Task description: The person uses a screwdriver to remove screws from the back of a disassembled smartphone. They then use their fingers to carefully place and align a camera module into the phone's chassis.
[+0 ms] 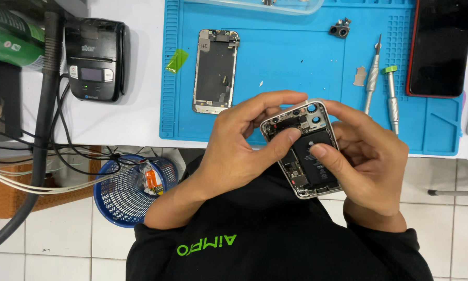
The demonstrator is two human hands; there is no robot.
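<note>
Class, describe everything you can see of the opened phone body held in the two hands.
The opened phone body is a rounded rectangular shell with a silvery metal frame, its inside facing up. A black battery fills much of the middle; small dark boards and connectors sit along one side and at the top, with round camera openings near the upper corner. It is tilted, held above the table edge. The left hand holds its upper left side, thumb across the top part; the right hand cradles the right side, thumb on the battery.

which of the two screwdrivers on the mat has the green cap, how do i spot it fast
Start at the blue work mat and go to its right side, beside the dark red-edged phone. Two silver screwdrivers lie there; the green-capped screwdriver is the right-hand one, while the plain screwdriver has none.
</note>
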